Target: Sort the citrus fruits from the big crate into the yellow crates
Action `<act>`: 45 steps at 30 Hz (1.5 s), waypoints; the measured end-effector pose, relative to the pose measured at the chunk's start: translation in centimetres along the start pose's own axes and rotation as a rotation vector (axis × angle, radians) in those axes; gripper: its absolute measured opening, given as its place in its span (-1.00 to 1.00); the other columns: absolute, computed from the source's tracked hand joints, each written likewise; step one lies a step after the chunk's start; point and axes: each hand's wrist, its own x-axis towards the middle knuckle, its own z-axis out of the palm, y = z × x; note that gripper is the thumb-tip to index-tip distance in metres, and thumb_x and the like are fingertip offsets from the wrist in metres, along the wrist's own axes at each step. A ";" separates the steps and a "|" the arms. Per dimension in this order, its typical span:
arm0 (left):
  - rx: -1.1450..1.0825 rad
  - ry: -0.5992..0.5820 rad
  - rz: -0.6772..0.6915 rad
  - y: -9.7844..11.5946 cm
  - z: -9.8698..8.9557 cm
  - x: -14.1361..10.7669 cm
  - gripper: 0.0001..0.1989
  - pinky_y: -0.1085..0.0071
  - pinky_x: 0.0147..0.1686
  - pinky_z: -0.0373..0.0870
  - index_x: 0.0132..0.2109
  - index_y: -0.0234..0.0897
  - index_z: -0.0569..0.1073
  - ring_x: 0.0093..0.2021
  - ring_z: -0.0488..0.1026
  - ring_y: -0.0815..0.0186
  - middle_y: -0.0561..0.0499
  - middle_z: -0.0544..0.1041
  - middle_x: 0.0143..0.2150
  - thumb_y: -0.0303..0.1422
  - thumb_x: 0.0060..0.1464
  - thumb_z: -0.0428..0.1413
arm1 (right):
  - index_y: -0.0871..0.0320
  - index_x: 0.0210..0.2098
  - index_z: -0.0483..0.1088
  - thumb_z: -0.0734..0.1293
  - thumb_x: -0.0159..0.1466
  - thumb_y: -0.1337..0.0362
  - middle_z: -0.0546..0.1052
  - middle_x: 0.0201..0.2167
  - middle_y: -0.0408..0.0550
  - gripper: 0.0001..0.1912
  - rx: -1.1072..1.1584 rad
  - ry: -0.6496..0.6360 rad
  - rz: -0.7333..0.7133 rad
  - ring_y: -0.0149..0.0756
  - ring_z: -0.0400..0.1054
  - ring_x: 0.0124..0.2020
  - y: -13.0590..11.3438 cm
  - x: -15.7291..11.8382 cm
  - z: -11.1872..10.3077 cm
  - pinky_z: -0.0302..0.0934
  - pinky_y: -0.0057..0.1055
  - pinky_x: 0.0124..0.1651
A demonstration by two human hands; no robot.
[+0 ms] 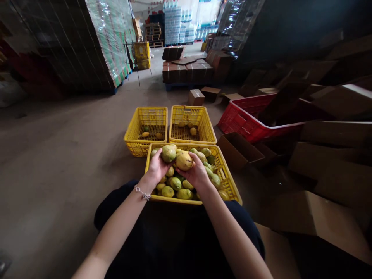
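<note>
The grey floor [72, 131] here carries two yellow crates [152, 118] side by side, a fuller yellow crate [227, 179] nearer, a red crate [242, 123] and cardboard boxes [236, 150] rightward, a blue pallet [176, 86] far back.

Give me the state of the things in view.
Left hand: curled around green fruit
Right hand: curled around yellow fruit
Front crate: open, filled with fruit
Far-left crate: open, few fruits
Far-right crate: open, few fruits
Red crate: open
Carton beside it: open

Head-worn view, forward and down over hands [157, 168]
</note>
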 end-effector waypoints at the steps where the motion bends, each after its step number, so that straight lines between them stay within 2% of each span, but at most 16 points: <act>1: 0.006 0.002 0.000 0.1 0.0 -0.1 -0.64 0.21 0.04 0.61 0.17 -0.31 0.51 -0.01 0.62 0.13 -0.17 0.67 -0.03 -0.35 0.32 0.01 | 0.15 -0.23 0.45 0.32 0.32 0.22 0.58 -0.50 -0.08 -0.87 0.003 -0.019 0.003 -0.26 0.44 -0.57 0.0 -0.1 0.0 0.42 -0.37 -0.60; 3: 0.011 -0.010 -0.012 0.4 -0.1 -0.3 -0.67 0.24 0.04 0.59 0.08 -0.35 0.55 -0.04 0.63 0.14 -0.15 0.68 -0.12 -0.37 0.28 0.01 | 0.17 -0.22 0.47 0.32 0.30 0.24 0.62 -0.45 -0.06 -0.86 0.003 -0.060 -0.015 -0.27 0.47 -0.55 0.0 -0.3 0.1 0.42 -0.40 -0.58; 6: -0.002 -0.055 0.006 0.5 -0.1 -0.6 -0.70 0.30 0.02 0.56 -0.02 -0.37 0.59 -0.05 0.64 0.15 -0.16 0.68 -0.14 -0.34 0.23 0.06 | 0.15 -0.19 0.52 0.35 0.29 0.22 0.66 -0.38 -0.07 -0.83 0.002 -0.098 -0.075 -0.27 0.52 -0.46 0.4 -0.6 0.3 0.46 -0.43 -0.49; 8: 0.004 -0.069 0.055 0.5 0.0 -0.9 -0.73 0.34 -0.06 0.57 -0.03 -0.32 0.60 -0.12 0.64 0.18 -0.10 0.68 -0.15 -0.31 0.18 0.14 | 0.12 -0.19 0.53 0.41 0.26 0.20 0.66 -0.37 -0.13 -0.83 0.005 -0.108 -0.126 -0.28 0.54 -0.41 0.7 -0.7 0.4 0.47 -0.45 -0.43; 11: 0.001 -0.013 0.062 0.5 0.4 -1.3 -0.74 0.38 -0.23 0.58 0.00 -0.28 0.58 -0.28 0.62 0.23 -0.05 0.67 -0.24 -0.29 0.20 0.19 | 0.11 -0.23 0.53 0.44 0.22 0.25 0.65 -0.40 -0.17 -0.87 0.023 -0.124 -0.179 -0.28 0.56 -0.37 0.9 -0.6 0.4 0.47 -0.47 -0.40; 16: -0.111 0.088 -0.071 0.6 1.0 -1.4 -0.60 0.36 -0.27 0.61 0.20 -0.37 0.49 -0.36 0.61 0.23 -0.11 0.65 -0.29 -0.24 0.38 0.00 | 0.08 -0.29 0.49 0.39 0.24 0.23 0.64 -0.47 -0.12 -0.92 0.122 -0.098 -0.129 -0.13 0.62 -0.35 0.6 -0.4 0.6 0.55 -0.28 -0.32; 19: -0.140 0.103 -0.102 0.5 0.6 -0.9 -0.55 0.39 -0.27 0.60 0.27 -0.46 0.45 -0.37 0.60 0.25 -0.15 0.65 -0.26 -0.33 0.41 -0.09 | 0.09 -0.32 0.49 0.37 0.24 0.17 0.62 -0.52 -0.10 -0.88 0.131 -0.044 -0.129 -0.11 0.62 -0.36 0.8 0.0 0.6 0.56 -0.26 -0.32; 21: -0.139 0.106 -0.102 0.4 0.3 -0.6 -0.56 0.39 -0.23 0.60 0.25 -0.46 0.46 -0.36 0.60 0.25 -0.15 0.65 -0.25 -0.35 0.41 -0.10 | 0.08 -0.32 0.49 0.38 0.23 0.14 0.61 -0.53 -0.10 -0.85 0.108 -0.032 -0.128 -0.10 0.62 -0.36 1.1 0.6 0.4 0.57 -0.24 -0.31; 26: -0.109 0.096 -0.015 0.3 -0.2 -0.6 -0.58 0.24 -0.16 0.64 0.12 -0.30 0.52 -0.19 0.64 0.13 -0.18 0.66 -0.13 -0.09 0.34 0.09 | 0.02 -0.29 0.48 0.40 0.22 0.07 0.61 -0.51 -0.17 -0.82 0.056 -0.003 -0.141 -0.13 0.60 -0.39 1.6 1.9 -0.5 0.57 -0.23 -0.29; 30: -0.063 0.114 0.052 0.4 0.0 -1.1 -0.74 0.29 -0.16 0.64 0.05 -0.16 0.53 -0.18 0.63 0.17 -0.07 0.64 -0.17 -0.30 0.22 0.24 | -0.01 -0.30 0.45 0.36 0.27 0.10 0.58 -0.54 -0.19 -0.87 0.081 0.048 -0.098 -0.16 0.57 -0.43 1.5 1.8 -0.5 0.57 -0.22 -0.29; 32: -0.085 0.130 0.018 0.4 0.0 -1.2 -0.71 0.33 -0.22 0.64 0.09 -0.21 0.53 -0.22 0.62 0.18 -0.09 0.63 -0.20 -0.27 0.25 0.22 | -0.01 -0.31 0.44 0.32 0.30 0.11 0.56 -0.56 -0.20 -0.87 0.097 0.050 -0.067 -0.15 0.57 -0.42 1.2 1.4 -0.3 0.56 -0.20 -0.27; 35: -0.153 0.118 -0.076 0.4 -0.1 -1.1 -0.58 0.39 -0.37 0.62 0.17 -0.38 0.49 -0.34 0.59 0.21 -0.17 0.61 -0.26 -0.16 0.37 0.05 | 0.03 -0.30 0.42 0.26 0.33 0.17 0.58 -0.54 -0.16 -0.86 0.117 0.060 -0.001 -0.14 0.57 -0.40 0.8 0.9 0.0 0.56 -0.14 -0.25; 37: -0.168 0.120 -0.103 0.3 -0.2 -1.0 -0.56 0.41 -0.45 0.60 0.18 -0.43 0.48 -0.40 0.57 0.23 -0.18 0.60 -0.29 -0.20 0.41 -0.05 | 0.05 -0.28 0.41 0.21 0.34 0.23 0.61 -0.49 -0.11 -0.85 0.141 0.077 0.036 -0.13 0.58 -0.39 0.7 0.7 0.2 0.56 -0.10 -0.23; 41: -0.151 0.175 -0.059 0.4 -0.2 -0.6 -0.66 0.38 -0.46 0.61 0.14 -0.29 0.50 -0.40 0.58 0.23 -0.14 0.62 -0.26 -0.32 0.39 -0.06 | 0.07 -0.26 0.40 0.16 0.36 0.26 0.63 -0.44 -0.09 -0.81 0.178 0.092 0.077 -0.15 0.58 -0.36 0.5 0.5 0.3 0.56 -0.08 -0.18; 45: -0.140 0.164 -0.049 0.5 0.1 -0.7 -0.71 0.32 -0.41 0.65 0.03 -0.28 0.53 -0.38 0.60 0.20 -0.10 0.61 -0.29 -0.24 0.37 0.01 | 0.05 -0.28 0.41 0.20 0.33 0.24 0.62 -0.46 -0.11 -0.84 0.178 0.034 0.077 -0.16 0.57 -0.38 0.4 0.3 0.3 0.55 -0.16 -0.25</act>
